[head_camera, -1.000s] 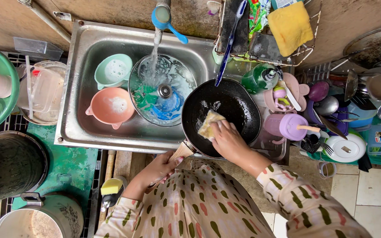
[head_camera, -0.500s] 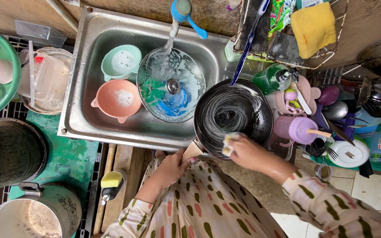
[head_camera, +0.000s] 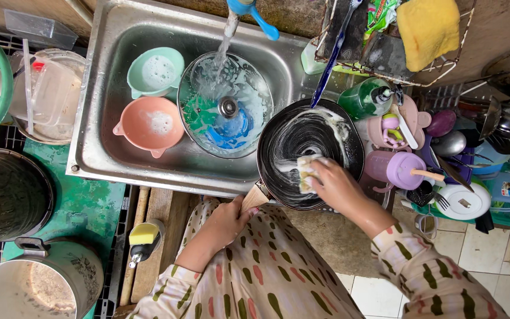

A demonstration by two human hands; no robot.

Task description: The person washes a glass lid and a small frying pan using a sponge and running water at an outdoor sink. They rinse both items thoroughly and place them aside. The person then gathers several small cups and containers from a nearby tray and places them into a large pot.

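A black frying pan (head_camera: 317,139) streaked with white suds rests on the right edge of the steel sink (head_camera: 104,147). My left hand (head_camera: 226,221) grips its wooden handle (head_camera: 254,198) at the near side. My right hand (head_camera: 339,186) presses a yellowish sponge (head_camera: 306,172) against the pan's near inner wall. Water runs from a blue tap (head_camera: 249,10) onto a glass lid (head_camera: 225,109) lying in the sink.
A mint bowl (head_camera: 156,71) and a pink bowl (head_camera: 149,124) sit soapy in the sink. Right of the pan are a green soap bottle (head_camera: 366,99), a purple cup (head_camera: 398,168) and piled dishes. Pots (head_camera: 7,192) stand at left; a yellow cloth (head_camera: 427,26) lies on a rack.
My right hand has dragged the sponge from the pan's middle to its near rim, leaving more suds smeared inside. The view has shifted slightly; my left hand stays on the handle.
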